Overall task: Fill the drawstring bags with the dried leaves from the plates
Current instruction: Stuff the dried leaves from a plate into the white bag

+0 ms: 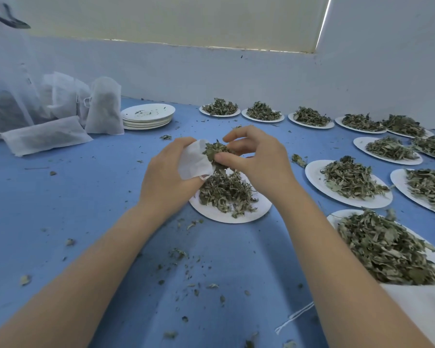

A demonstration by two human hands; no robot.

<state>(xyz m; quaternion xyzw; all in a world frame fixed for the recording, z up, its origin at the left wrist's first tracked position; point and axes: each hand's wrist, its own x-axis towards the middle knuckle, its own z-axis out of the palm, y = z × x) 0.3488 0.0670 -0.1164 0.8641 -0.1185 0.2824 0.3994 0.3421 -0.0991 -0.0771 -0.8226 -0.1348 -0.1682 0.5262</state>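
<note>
Head view, blue tabletop [91, 197] littered with leaf crumbs; both hands raised over a white paper plate [246, 214] near the centre. Left hand [168, 172] grips a small white drawstring bag [194, 159], fingers curled round its body, mouth turned toward the right hand; right hand [256, 162] pinches a clump of dried leaves [215, 151] between thumb and fingertips, the clump touching the bag's mouth; whether any of it is inside the bag cannot be told. Beneath the hands the plate carries a heap of dried leaves [226, 194], partly hidden by the left hand.

To the right, further plates each carry a leaf heap: a large near plate [337, 219] at the right edge; a middle plate [314, 177] just beyond it; a row of plates along the back wall, the leftmost [204, 112] well apart from the hands. A stack of emptied plates [148, 116] sits at back left, a few crumbs on the top one.

Left of the stack, filled bags: one standing upright [103, 106], touching or just beside the stack; one lying flat [45, 136] in front of it; others behind, blurred. A large translucent mesh sack [8, 96] at the far left holds dark leaf matter. A white string [294, 317] lies on the tabletop near the right forearm, beside white fabric [422, 310] at the lower right corner.
</note>
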